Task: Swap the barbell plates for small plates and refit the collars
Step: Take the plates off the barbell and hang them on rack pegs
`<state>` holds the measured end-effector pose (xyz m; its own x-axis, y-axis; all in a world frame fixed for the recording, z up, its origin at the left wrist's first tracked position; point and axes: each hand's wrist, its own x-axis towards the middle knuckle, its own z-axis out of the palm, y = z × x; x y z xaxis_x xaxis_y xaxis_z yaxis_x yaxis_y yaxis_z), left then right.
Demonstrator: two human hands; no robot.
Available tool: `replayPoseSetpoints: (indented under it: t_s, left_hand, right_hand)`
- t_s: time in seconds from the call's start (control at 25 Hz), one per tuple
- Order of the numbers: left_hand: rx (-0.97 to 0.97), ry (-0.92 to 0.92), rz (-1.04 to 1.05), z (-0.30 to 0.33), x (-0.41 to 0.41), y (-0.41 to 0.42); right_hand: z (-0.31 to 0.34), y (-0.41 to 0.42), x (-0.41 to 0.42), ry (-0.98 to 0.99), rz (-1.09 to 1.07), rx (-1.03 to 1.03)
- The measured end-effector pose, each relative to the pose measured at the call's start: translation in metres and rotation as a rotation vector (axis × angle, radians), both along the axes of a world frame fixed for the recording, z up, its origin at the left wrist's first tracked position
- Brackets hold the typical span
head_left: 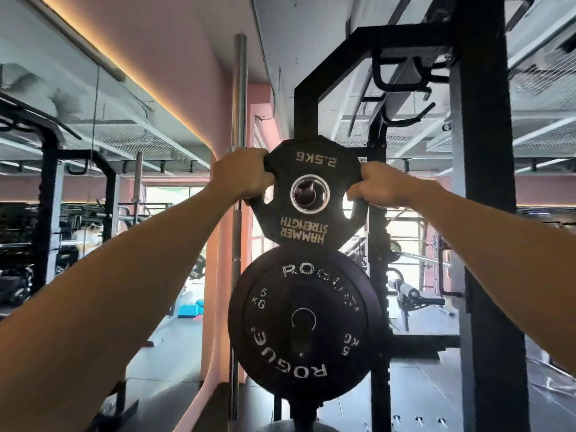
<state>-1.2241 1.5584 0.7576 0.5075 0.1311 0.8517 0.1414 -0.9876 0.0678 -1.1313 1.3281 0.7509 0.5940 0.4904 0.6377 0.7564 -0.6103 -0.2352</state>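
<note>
A small black 2.5 kg plate (304, 227) marked Hammer Strength hangs upside down at head height, its steel-ringed hole around a storage peg (307, 192) of the rack. My left hand (241, 176) grips its left grip slot and my right hand (378, 183) grips its right one, both arms stretched forward. Directly below sits a black 5 kg Rogue plate (307, 322) on a lower peg, its top edge touching the small plate's bottom edge. No collars or loaded barbell sleeve are in view.
The black rack upright (486, 213) stands close on the right, another post (307, 113) behind the plates. A bare steel barbell (239, 120) stands upright just left of my left hand against a pink wall. Other racks and a bench fill the room behind.
</note>
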Motion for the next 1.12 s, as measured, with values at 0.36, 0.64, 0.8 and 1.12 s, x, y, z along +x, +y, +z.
replayPoseSetpoints:
  t_s: [0.36,0.64,0.8,1.12]
  left_hand:
    - [0.03,0.008,-0.074,0.049,0.087,0.048]
    - [0.049,-0.054,-0.083,0.045,0.16,0.078]
    - [0.083,-0.041,-0.179,0.033,0.197,0.088]
    - [0.162,-0.114,-0.078,0.009,0.252,0.108]
  right_hand:
    - [0.04,0.039,0.067,-0.014,-0.049,0.06]
    - [0.046,0.074,0.139,0.079,-0.02,0.131]
    - [0.033,0.086,0.178,0.002,-0.117,0.077]
    - [0.01,0.109,0.23,-0.2,-0.287,0.013]
